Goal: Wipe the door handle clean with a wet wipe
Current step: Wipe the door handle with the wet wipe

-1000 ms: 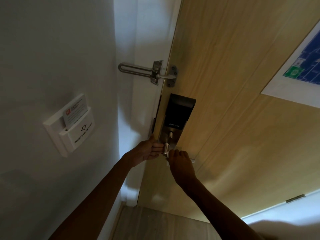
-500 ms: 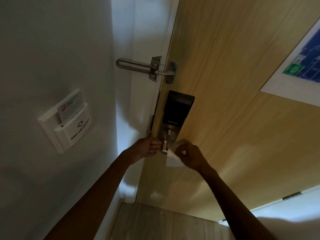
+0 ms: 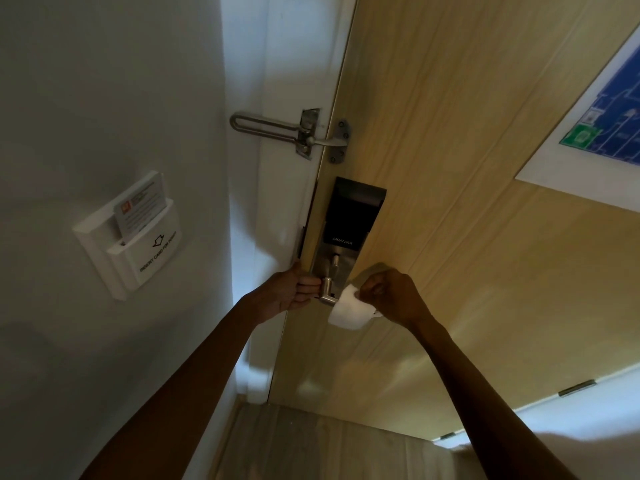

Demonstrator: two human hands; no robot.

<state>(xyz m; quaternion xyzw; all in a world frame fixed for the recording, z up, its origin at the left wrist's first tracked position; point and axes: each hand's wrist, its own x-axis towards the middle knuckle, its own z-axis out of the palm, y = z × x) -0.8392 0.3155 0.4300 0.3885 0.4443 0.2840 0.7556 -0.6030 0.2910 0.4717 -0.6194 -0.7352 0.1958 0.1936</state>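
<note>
Meanwhile, my left hand [image 3: 289, 295] steadies the door handle [image 3: 327, 292], fingers closed at its base; my right hand [image 3: 391, 295] pinches the wipe [image 3: 348, 311] at three o'clock. Best wrap fully, then draw outward.

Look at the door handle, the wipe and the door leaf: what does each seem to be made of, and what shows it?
Door handle: probably brushed metal, a silver-grey satin sheen with soft highlights.
Wet wipe: thin white non-woven sheet or tissue; it folds and droops from the right hand.
Door: pale wood or wood-look laminate, with grain lines and a semi-gloss reflection.
</note>
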